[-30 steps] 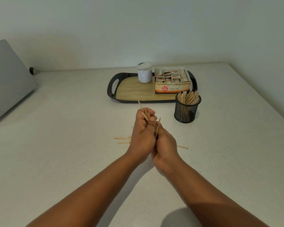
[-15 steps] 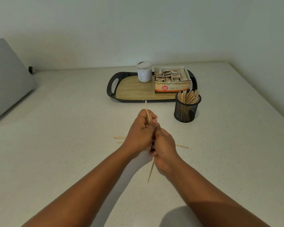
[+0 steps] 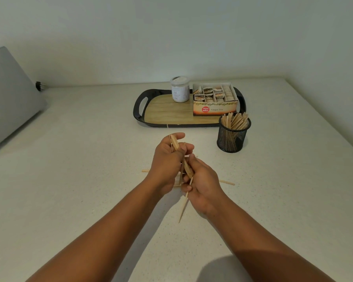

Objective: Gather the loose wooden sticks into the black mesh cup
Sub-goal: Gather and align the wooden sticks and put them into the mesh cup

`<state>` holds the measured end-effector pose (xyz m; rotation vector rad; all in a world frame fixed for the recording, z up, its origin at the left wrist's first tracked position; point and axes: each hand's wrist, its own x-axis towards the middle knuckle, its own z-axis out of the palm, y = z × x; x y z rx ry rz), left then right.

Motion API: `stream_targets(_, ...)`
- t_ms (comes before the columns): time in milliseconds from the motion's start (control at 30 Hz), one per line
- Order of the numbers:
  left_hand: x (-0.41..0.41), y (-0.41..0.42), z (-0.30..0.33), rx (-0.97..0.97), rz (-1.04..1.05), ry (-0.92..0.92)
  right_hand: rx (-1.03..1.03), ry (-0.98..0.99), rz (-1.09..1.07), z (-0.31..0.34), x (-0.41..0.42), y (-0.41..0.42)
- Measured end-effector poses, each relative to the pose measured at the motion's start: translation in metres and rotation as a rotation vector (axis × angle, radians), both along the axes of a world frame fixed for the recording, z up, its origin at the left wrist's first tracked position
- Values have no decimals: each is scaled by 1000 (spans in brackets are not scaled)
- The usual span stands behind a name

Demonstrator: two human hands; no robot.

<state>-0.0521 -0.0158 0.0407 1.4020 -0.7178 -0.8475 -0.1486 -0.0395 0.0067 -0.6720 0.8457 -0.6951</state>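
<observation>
Left hand (image 3: 167, 159) and right hand (image 3: 202, 184) both clutch stick bundle (image 3: 186, 169) mid-counter (image 3: 69, 180). Loose sticks (image 3: 227, 182) beneath. Mesh cup (image 3: 232, 137) far right, touching tray (image 3: 139, 110) rim, bare counter between.

At twelve o'clock on the desk (image 3: 69, 180), a tray (image 3: 139, 110) carries a white jar (image 3: 180, 91) and tea box (image 3: 214, 102); grey cushion (image 3: 6, 98) at ten.
</observation>
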Motion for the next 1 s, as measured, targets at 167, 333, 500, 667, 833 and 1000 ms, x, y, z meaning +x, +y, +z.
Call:
stream_targets(167,5,-3,3,-88,120,294,168,-143,-5,-1,-1,-2)
stream_targets(333,4,-4,1,-161,221,291,113,14,3,0,-1,0)
stream_targets(500,8,1,3,-105,200,104,-7,88,-81,1,-5,-7)
stream_targets(667,2,11,-10,169,-115,-182,-57,-236,-264,12,-18,-25)
stream_targets(833,-3,13,-18,295,-353,-357,-62,-404,-315,12,-23,-32)
stream_targets(1000,-5,15,-14,307,-472,-373,-83,-419,-336,10,-21,-31)
